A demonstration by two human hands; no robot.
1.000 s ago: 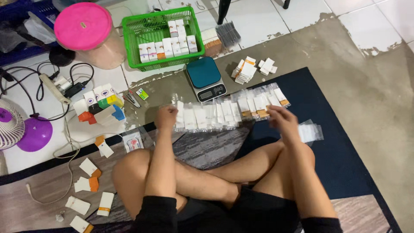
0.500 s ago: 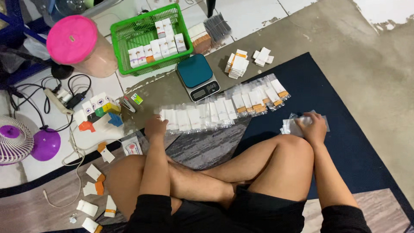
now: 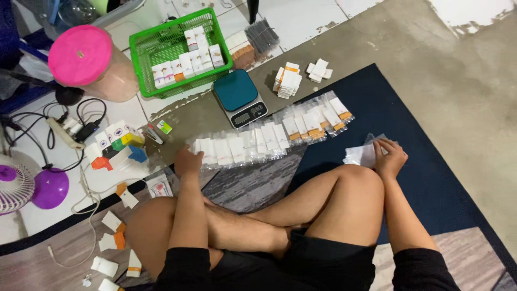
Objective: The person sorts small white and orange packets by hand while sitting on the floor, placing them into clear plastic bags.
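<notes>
Clear plastic sleeves, each with a small white box inside, lie in a long overlapping row of bagged boxes [image 3: 269, 134] on the floor in front of a person sitting cross-legged. Their left hand [image 3: 188, 160] rests on the near left end of that row, fingers curled down onto the first sleeve; whether it grips or only presses, I cannot tell. Well apart to the right, the right hand [image 3: 389, 157] lies on the dark blue mat [image 3: 425, 178], its fingers closed around a small stack of empty clear bags [image 3: 362, 154]. Just behind the row stands a teal kitchen scale [image 3: 239, 97], with a pile of loose white boxes [image 3: 288, 82] beside it. Farther back, a green basket [image 3: 141, 59] holds more boxes, next to a jar with a pink lid [image 3: 81, 55].
</notes>
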